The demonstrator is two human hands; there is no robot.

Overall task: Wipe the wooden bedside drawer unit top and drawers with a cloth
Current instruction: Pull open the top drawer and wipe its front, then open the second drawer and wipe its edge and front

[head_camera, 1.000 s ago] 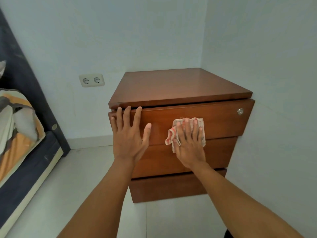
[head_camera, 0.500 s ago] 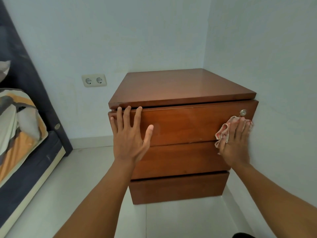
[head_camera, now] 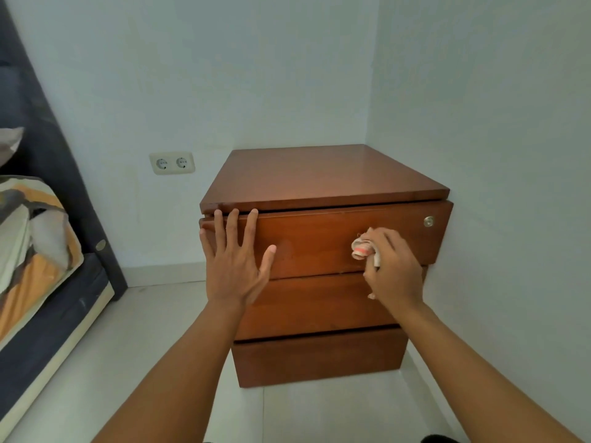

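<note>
Fingers (head_camera: 385, 242) of the right hand (head_camera: 395, 273) clamp the bunched cloth (head_camera: 361, 249), likely soft and light, against the top drawer (head_camera: 313, 241) right of centre, while the left hand (head_camera: 235, 266), fingers spread, presses flat on the rigid drawer unit (head_camera: 319, 174).

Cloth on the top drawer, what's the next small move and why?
Probably slide the cloth left along the top drawer front: the right hand grips it bunched right of centre, the left hand lies flat on the left end, and bare wood lies between.
</note>
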